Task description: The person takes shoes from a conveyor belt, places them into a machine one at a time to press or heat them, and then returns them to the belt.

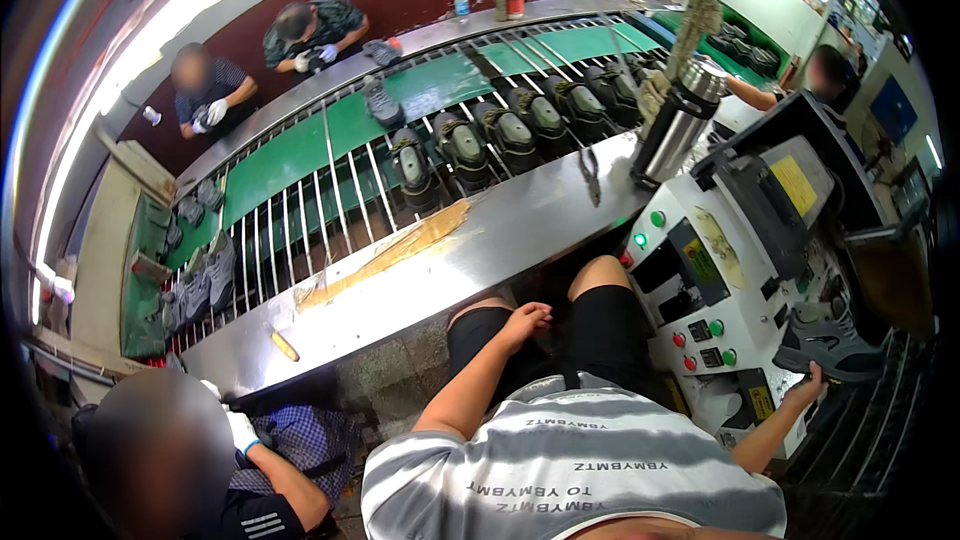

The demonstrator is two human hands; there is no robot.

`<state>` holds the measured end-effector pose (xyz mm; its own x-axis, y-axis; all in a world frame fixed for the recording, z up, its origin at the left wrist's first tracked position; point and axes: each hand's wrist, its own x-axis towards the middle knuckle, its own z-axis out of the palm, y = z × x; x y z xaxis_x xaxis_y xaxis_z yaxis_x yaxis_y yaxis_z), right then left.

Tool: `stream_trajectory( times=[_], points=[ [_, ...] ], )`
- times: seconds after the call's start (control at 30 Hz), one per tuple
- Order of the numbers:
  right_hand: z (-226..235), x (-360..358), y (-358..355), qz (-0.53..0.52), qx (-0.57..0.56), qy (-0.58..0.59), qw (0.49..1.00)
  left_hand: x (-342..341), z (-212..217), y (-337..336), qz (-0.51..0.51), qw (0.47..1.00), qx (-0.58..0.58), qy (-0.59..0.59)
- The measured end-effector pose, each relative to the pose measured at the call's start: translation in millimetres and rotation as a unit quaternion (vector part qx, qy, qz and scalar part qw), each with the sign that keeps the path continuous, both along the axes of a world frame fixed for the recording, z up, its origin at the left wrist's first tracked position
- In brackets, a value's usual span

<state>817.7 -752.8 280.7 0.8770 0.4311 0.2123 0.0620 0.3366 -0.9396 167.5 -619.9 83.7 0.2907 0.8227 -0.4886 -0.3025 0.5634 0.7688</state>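
Note:
At the right, a dark grey lace-up shoe (826, 348) sits against the front of a white control machine (690, 240), with its toe toward the left. My right hand (803, 386) grips the shoe from below at its sole, and part of its fingers is hidden. Over my lap, near my left thigh, my left hand (526, 322) rests with loosely curled fingers, and nothing shows in it. Coloured buttons, red and green, dot the machine panel beside my right knee.
Ahead runs a metal-edged roller conveyor (400, 270) with several dark shoes (515, 136) on it. A steel thermos (683, 125) and pliers (590, 178) stand or lie on its ledge; a yellow-handled tool (285, 345) lies farther left. Co-workers sit across and at my left.

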Motion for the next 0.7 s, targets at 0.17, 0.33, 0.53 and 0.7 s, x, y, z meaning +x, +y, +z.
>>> stream_trajectory(
  times=[0.17, 0.33, 0.53, 0.7],
  points=[
    [8, -124, 82, 0.299, -0.010, 0.153, 0.942, 6, 109, -11, -0.111, 0.969, 0.110, -0.193],
    [71, -404, 149, 0.678, -0.138, 0.180, 0.699, -19, 211, -12, 0.040, 0.910, 0.220, -0.348],
    [61, -536, 210, 0.908, -0.212, -0.127, 0.338, -163, 154, -57, 0.351, 0.900, 0.126, -0.226],
    [-24, -561, 265, 0.757, -0.249, -0.250, 0.550, -301, 78, -40, 0.503, 0.853, 0.113, -0.080]
  ],
)
